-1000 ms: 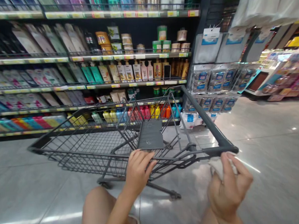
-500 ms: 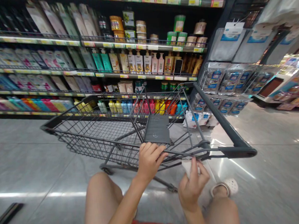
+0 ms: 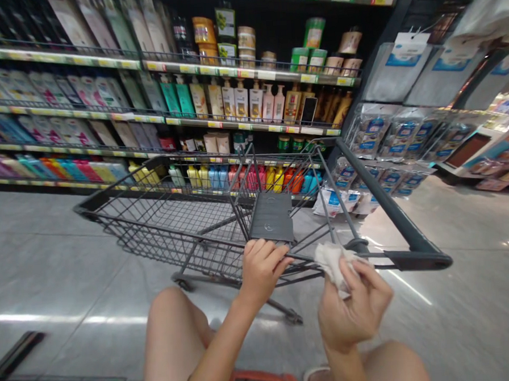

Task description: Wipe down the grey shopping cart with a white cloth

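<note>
In front of me stands a dark grey shopping cart [image 3: 162, 229], side-on, with a wire basket. A folding child seat panel [image 3: 272, 215] sits inside it towards the right. My left hand [image 3: 262, 269] is wrapped over the cart's near top rail, just below that panel. Between the fingers of my right hand [image 3: 354, 304] is a crumpled white wipe [image 3: 335, 263]. The wipe is up at the near rail, left of the push handle [image 3: 379, 207]; whether it touches the metal I cannot tell.
Behind the cart, shelves [image 3: 208, 123] hold rows of bottles and jars. Packaged goods [image 3: 373, 133] hang on hooks at the right. Below me are my knees and a red-edged object [image 3: 264, 377]. A dark metal frame [image 3: 16, 356] lies at lower left on the grey floor.
My right hand has risen and shifted right, and more of the wipe shows. My left hand stays on the rail. My right foot has drawn back towards me.
</note>
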The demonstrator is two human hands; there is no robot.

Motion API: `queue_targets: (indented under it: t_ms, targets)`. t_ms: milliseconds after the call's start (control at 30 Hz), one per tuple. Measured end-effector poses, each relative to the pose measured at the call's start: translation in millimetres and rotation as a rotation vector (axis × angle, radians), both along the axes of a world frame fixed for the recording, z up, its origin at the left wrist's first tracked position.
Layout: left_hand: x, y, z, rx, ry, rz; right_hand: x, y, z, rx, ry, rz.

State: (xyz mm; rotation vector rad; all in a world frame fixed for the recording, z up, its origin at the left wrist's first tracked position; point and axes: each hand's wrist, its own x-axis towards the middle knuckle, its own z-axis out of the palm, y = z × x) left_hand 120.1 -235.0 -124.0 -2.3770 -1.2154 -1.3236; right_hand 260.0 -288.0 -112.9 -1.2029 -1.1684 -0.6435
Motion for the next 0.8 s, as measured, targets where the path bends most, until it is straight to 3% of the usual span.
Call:
queue_targets:
  t_ms: [267, 367, 433, 500, 667, 733, 800]
  targets:
    - [0.2, -0.2, 1.2, 0.001, -0.002, -0.008, -28.9, -9.5, -52.5, -0.270, -0.013, 0.194]
    - [0.3, 0.0, 2.0, 0.004, -0.002, -0.007, -36.1, -16.7, -63.6, -0.411, 0.039, 0.303]
    - [0.2, 0.5, 2.3, 0.007, -0.001, -0.009, -33.9, -22.2, -59.0, -0.445, 0.077, 0.333]
    - [0.1, 1.1, 2.4, 0.009, -0.001, -0.012, -24.4, -27.4, -43.7, -0.401, 0.086, 0.290]
    - [0.4, 1.0, 1.9, -0.001, -0.011, -0.011, 9.1, -25.7, 6.1, -0.025, 0.183, -0.065]
    - [0.8, 0.7, 1.5, -0.009, -0.012, -0.009, 14.3, -17.6, 13.5, 0.030, 0.178, -0.080]
    - [1.2, 0.6, 1.3, -0.016, -0.012, -0.007, 12.3, -9.5, 10.2, 0.019, 0.117, -0.069]
